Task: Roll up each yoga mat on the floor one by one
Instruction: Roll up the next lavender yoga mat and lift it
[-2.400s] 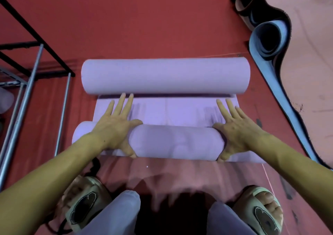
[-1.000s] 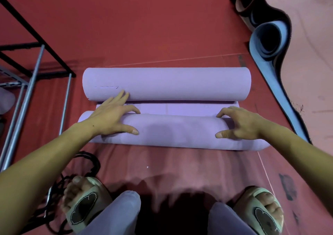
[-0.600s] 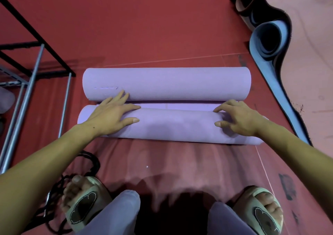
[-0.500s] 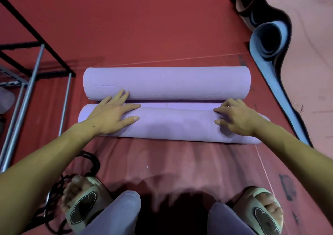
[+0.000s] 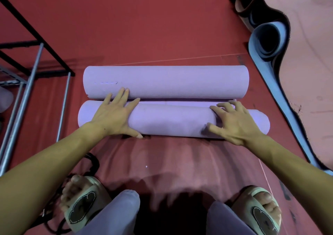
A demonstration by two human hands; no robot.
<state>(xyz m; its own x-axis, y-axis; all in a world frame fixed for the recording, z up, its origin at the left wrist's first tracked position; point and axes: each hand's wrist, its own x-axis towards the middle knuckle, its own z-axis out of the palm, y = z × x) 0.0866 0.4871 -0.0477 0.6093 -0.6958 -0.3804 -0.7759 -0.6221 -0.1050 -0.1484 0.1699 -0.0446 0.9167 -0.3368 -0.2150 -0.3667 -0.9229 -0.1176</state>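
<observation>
A lilac yoga mat lies across the red floor in two rolls. The far roll [image 5: 165, 82] is the thicker one. The near roll [image 5: 171, 121] lies right against it, with only a thin flat strip [image 5: 180, 101] showing between them. My left hand [image 5: 115, 115] rests flat on the near roll's left part, fingers straight and reaching the far roll, thumb down its near side. My right hand [image 5: 234, 121] presses on the right part with spread, slightly bent fingers.
A blue-and-black mat [image 5: 266, 41], loosely rolled, stands at the right edge of the red floor with its tail trailing toward me. A metal rack [image 5: 27, 83] stands at the left. My sandalled feet and a black cable [image 5: 90, 164] are below.
The near roll has moved away from me and grown thicker, taking up the flat stretch until it meets the far roll. Both hands went forward with it.
</observation>
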